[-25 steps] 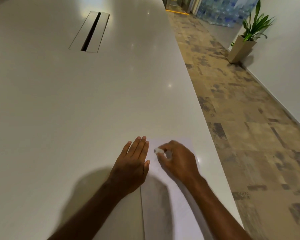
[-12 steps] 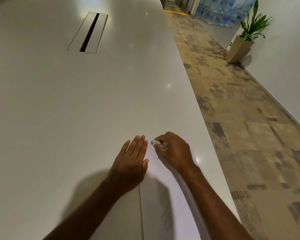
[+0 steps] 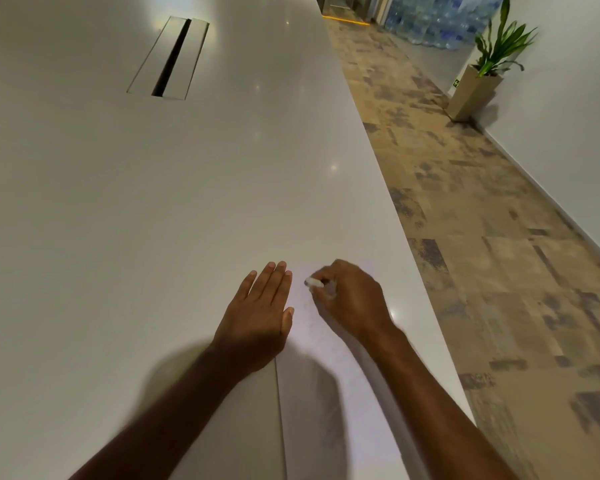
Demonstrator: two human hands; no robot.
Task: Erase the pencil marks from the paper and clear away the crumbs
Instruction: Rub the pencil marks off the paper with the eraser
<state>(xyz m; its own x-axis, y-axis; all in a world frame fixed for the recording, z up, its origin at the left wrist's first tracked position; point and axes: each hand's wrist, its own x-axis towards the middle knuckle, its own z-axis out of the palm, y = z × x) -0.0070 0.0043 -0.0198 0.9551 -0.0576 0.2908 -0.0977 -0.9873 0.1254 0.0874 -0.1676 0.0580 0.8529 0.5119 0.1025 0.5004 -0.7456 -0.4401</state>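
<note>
The paper is lying at the near right of the desk, at about five o'clock in the view, running from the bottom edge up to just beyond the hands. Faint grey pencil marks are showing on it around the middle and lower down; they are too pale to read. The eraser, a small white block, is sitting at the paper's far left corner, pinched in the right hand, whose fingers are curled tight around it with only the tip poking out toward nine o'clock.

Compared with a second ago, the eraser is sitting a little further up and to the left on the sheet, and the right hand is blurring at the knuckles, so it is probably rubbing in short strokes across the top corner. The left hand is staying where it was: flat, fingers straight and together, holding nothing, pressing on the desk at the paper's left edge with the thumb just touching the sheet, apparently pinning it.

That suggests the erasing is under way but not nearly finished, since marks lower on the sheet are still looking untouched. No crumbs are visible at this sharpness, so I cannot tell how many are gathering.

Further out, a cable slot is lying at eleven o'clock, and a potted plant is standing on the floor at two o'clock.
</note>
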